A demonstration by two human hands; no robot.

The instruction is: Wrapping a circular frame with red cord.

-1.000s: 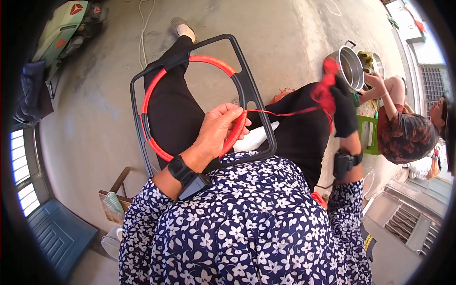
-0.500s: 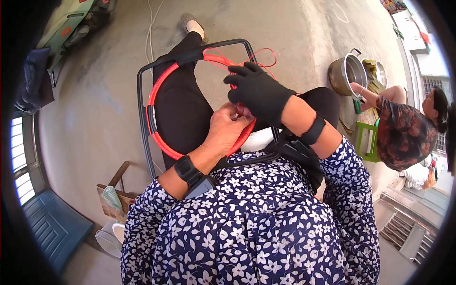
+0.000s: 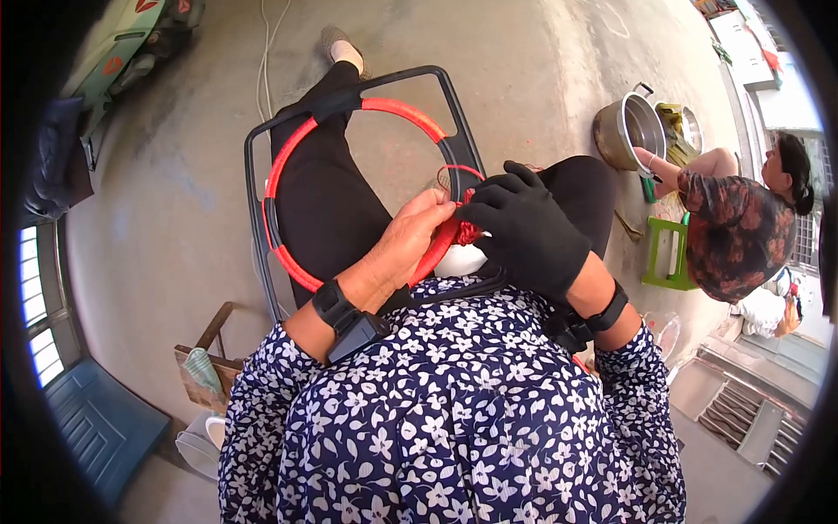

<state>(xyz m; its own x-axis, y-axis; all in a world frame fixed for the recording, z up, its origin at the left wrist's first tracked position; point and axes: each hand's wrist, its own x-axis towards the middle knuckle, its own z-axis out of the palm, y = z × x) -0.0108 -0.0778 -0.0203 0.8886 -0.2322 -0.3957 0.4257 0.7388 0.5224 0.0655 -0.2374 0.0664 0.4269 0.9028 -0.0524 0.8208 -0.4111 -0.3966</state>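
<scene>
1. Frame (image 3: 449, 83): black, open, roughly rectangular; lies on the lap, across the left thigh (image 3: 319, 196), near edge against the patterned top (image 3: 454, 384). The lap presumably steadies it.
2. Ring (image 3: 277, 175): set within the frame, wrapped in red with black gaps; located on the lap, its right side at the hands.
3. Left hand (image 3: 406, 242): bare; thumb and fingers pinch the ring's right side, probably to keep the wrapping tight there.
4. Right hand (image 3: 534, 234): black glove; fingers bent at the cord (image 3: 469, 232), a red bunch just beside the left fingertips. Their grip is partly hidden; cannot tell whether they close on it. The glove may guard against rubbing.
5. Floor (image 3: 515, 79): grey concrete, stained, a pale cable (image 3: 264, 65) along it.
6. Right of room: metal pot (image 3: 614, 140); co-worker (image 3: 742, 236), dark patterned shirt, one arm reaching to the pot; green stool (image 3: 666, 255) near.
7. Left of room: blue chair (image 3: 105, 428), barred window (image 3: 33, 293), green vehicle (image 3: 118, 57), partly cropped.
</scene>
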